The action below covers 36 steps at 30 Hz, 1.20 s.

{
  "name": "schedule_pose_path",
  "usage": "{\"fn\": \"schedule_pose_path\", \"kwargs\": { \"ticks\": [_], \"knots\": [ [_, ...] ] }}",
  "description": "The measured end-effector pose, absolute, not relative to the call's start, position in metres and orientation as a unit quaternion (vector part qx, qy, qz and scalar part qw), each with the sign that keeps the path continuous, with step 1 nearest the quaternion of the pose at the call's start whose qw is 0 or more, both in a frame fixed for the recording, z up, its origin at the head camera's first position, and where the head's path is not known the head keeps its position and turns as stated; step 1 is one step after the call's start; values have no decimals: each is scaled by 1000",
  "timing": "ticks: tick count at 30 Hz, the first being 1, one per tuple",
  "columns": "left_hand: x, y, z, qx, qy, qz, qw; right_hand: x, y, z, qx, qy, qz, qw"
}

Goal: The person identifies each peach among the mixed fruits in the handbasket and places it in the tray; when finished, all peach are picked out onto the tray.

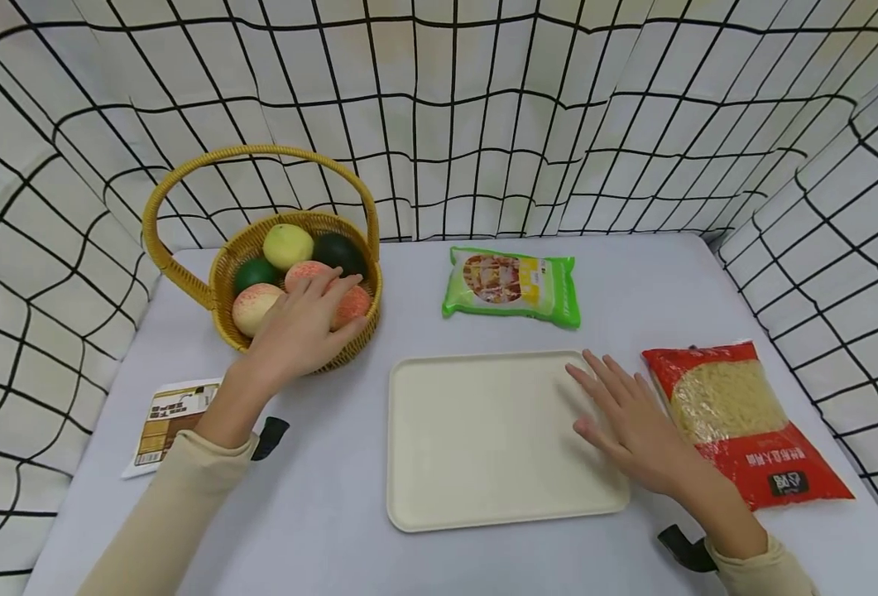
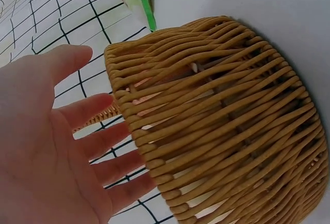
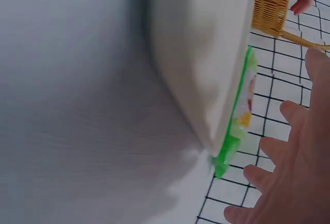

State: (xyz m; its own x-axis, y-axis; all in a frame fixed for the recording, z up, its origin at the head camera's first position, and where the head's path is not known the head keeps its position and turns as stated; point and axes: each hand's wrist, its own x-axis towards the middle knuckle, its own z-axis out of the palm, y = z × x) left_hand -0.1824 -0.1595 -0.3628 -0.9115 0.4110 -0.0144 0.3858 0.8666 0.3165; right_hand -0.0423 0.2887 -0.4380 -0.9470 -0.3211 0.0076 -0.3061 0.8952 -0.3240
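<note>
A yellow wicker basket point(image 1: 362, 341) with a tall handle stands at the back left. Inside it lie a yellow-green fruit point(image 1: 287, 247), a dark green avocado-like fruit point(image 1: 339, 253), a smaller green one point(image 1: 256, 274) and peach-like fruits point(image 1: 255, 306). My left hand point(image 1: 297, 331) reaches over the basket's near rim, its fingers extended above the peach-like fruits; the left wrist view shows a bare palm beside the woven wall point(image 2: 221, 121). Over the right side of a cream tray point(image 1: 483, 439) hovers my right hand point(image 1: 635, 426), fingers spread and holding nothing.
Behind the tray lies a green-edged food packet point(image 1: 513, 285). A red bag of yellowish pasta point(image 1: 736, 414) is at the right, and a brown-and-white packet point(image 1: 166, 422) lies partly under the left forearm. Black wire netting point(image 1: 453, 99) borders the table's back and sides.
</note>
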Motion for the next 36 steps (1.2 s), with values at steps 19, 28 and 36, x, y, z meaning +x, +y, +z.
{"fn": "schedule_pose_path", "kwargs": {
  "ticks": [19,28,36],
  "knots": [
    [-195,-171,-375,239,950,180,89,-6,291,-470,-132,975,-164,63],
    [-212,-169,-368,273,941,160,119,-11,294,-467,-131,975,-166,64],
    [-221,-165,-374,269,953,108,91,-13,295,-465,-135,976,-159,61]
  ]
}}
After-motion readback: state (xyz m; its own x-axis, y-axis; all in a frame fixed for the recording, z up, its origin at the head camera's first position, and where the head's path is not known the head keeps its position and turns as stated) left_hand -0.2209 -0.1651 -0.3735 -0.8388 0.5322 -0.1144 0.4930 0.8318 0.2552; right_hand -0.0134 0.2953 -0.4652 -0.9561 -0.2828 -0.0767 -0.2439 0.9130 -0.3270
